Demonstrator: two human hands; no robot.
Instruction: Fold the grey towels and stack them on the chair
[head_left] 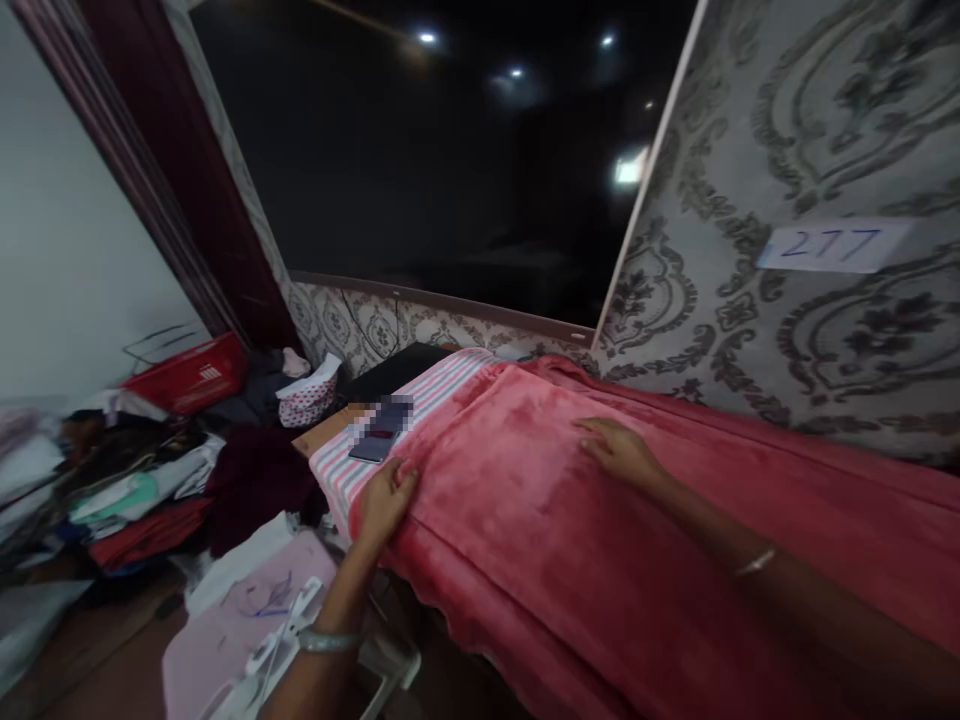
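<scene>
A plush red blanket (pixel 517 480) is spread over a long surface in front of me. Near its left edge, my left hand (pixel 385 502) rests with thumb and fingers apart, touching the fabric beside a striped cloth (pixel 435 388). My right hand (pixel 621 452) lies on the upper middle of the blanket, fingers stretched to the left and palm down. Just beyond the left hand, a phone-like dark flat object (pixel 371 446) sits on the striped cloth, partly blurred by pixelation.
A large black television (pixel 450 170) hangs on the patterned wall (pixel 720 330). Left of me are heaped clothes (pixel 135 500), a red basket (pixel 187 375) and a pink board (pixel 240 610). A paper label reading 277 (pixel 836 246) is on the wall.
</scene>
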